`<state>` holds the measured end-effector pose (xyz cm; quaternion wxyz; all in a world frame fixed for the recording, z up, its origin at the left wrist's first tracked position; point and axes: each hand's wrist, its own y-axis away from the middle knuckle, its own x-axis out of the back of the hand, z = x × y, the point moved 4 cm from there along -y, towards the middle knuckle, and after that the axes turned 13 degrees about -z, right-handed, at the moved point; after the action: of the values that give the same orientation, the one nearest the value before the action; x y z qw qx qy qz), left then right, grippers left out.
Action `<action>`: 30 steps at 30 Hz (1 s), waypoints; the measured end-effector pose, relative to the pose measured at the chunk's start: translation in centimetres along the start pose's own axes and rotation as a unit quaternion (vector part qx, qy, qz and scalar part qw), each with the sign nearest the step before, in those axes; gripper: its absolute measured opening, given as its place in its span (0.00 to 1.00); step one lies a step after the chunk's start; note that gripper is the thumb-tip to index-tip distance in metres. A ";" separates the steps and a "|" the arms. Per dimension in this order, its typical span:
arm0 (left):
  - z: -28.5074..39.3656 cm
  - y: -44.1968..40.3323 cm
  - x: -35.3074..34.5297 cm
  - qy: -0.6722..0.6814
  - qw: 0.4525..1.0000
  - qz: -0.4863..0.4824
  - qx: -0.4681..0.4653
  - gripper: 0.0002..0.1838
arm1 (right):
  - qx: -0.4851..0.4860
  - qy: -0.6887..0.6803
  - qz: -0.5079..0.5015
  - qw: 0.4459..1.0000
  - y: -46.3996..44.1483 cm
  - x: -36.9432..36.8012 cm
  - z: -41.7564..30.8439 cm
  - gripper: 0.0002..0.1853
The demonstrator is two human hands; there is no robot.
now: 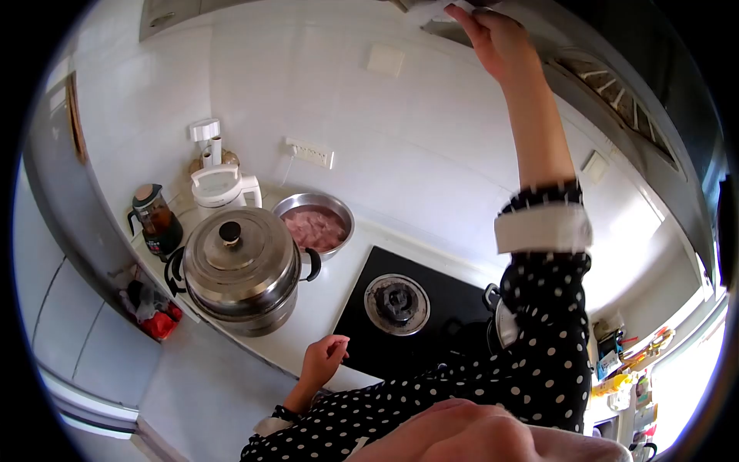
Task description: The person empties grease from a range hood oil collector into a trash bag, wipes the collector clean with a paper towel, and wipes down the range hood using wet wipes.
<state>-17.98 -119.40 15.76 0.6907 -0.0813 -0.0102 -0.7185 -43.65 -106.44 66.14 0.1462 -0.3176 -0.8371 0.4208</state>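
My right hand point(499, 42) is raised high at the top of the view, by the lower edge of the range hood point(539, 31). Its fingers are pressed around something white and thin, like a cloth or tissue, partly cut off by the frame. Low down, my left hand point(326, 359) hovers at the counter's front edge with its fingers curled and nothing visible in them. Nearest to it are the black gas stove point(362, 331) and the large lidded steel steamer pot point(239, 262).
A steel bowl of pinkish meat in liquid point(314, 225) stands behind the steamer. Beside it are a white appliance point(219, 189) and a dark glass jug point(156, 223). Another pot point(504, 323) sits on the stove's right, partly behind my sleeve. Red bags point(159, 321) lie lower left.
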 end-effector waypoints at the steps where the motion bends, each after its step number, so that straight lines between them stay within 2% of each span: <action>1: -0.2 -0.3 0.0 -0.001 1.000 -0.001 0.001 0.09 | -0.003 0.019 -0.011 1.000 1.7 -2.9 -1.2 0.09; 3: -1.1 -0.2 0.0 -0.009 1.000 -0.008 0.012 0.09 | -0.021 0.013 -0.071 0.997 2.4 -6.2 -1.8 0.09; 6: -0.2 -0.5 -0.2 -0.033 0.999 -0.037 0.007 0.09 | -0.112 -0.026 -0.106 0.988 -1.6 -3.7 1.3 0.09; 9: 0.1 -1.0 -0.5 -0.016 0.999 -0.046 -0.003 0.09 | -0.067 -0.043 -0.031 0.996 -1.3 3.7 -0.3 0.09; 11: 0.1 -1.0 -0.7 0.000 0.999 -0.044 -0.012 0.09 | -0.027 0.085 0.159 0.983 1.9 2.8 -4.2 0.17; 13: -0.3 -0.5 -0.6 -0.010 0.999 -0.049 0.009 0.09 | 0.016 0.136 0.164 0.977 1.4 9.0 -5.9 0.17; 16: -1.5 0.0 0.1 -0.032 0.999 -0.038 0.014 0.09 | -0.047 0.196 0.147 0.968 -2.4 14.8 -4.1 0.16; 17: -1.8 0.1 0.3 -0.039 0.999 -0.033 0.013 0.09 | -0.066 0.342 0.101 0.932 -3.8 15.6 -2.6 0.13; 18: -1.8 0.1 0.5 -0.038 0.999 -0.024 0.023 0.09 | -0.084 0.481 0.051 0.871 -5.2 16.0 -0.5 0.12; 19: -1.5 0.1 0.7 -0.035 0.999 -0.017 0.033 0.09 | -0.102 0.608 0.000 0.787 -6.4 15.7 2.0 0.13; 20: -1.4 0.2 0.7 -0.034 0.998 -0.011 0.044 0.09 | -0.118 0.719 -0.051 0.683 -7.0 14.3 4.4 0.17; 21: -1.5 0.3 0.6 -0.024 0.999 -0.013 0.040 0.09 | -0.124 0.749 -0.074 0.647 -7.2 12.9 6.4 0.15; 22: -1.6 0.2 0.4 -0.014 0.999 -0.013 0.034 0.09 | -0.131 0.684 -0.043 0.716 -7.4 12.3 7.6 0.13; 23: -1.7 0.0 0.4 -0.006 1.000 -0.012 0.027 0.09 | -0.132 0.535 0.029 0.834 -7.3 12.9 8.0 0.12; 24: -1.7 0.0 0.3 -0.012 1.000 -0.016 0.016 0.09 | -0.115 0.369 0.092 0.918 -7.6 14.9 7.7 0.11; 25: -1.9 0.1 0.6 -0.016 0.999 -0.017 0.022 0.09 | -0.085 0.237 0.132 0.959 -7.8 17.1 6.3 0.11; 27: -2.1 0.1 0.8 -0.020 0.999 -0.017 0.029 0.09 | -0.045 0.105 0.147 0.982 -8.4 22.8 3.2 0.14; 28: -2.3 0.2 1.1 -0.024 0.999 -0.011 0.037 0.09 | -0.039 0.094 0.144 0.984 -8.5 24.7 2.2 0.16; 30: -2.8 0.3 1.9 -0.031 0.998 0.005 0.052 0.09 | -0.027 0.147 0.153 0.977 -9.0 22.7 2.2 0.20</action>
<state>-18.06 -121.64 13.23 0.6967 -0.0678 -0.0686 -0.7108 -65.59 -96.90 71.44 0.1924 -0.5043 -0.7590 0.3642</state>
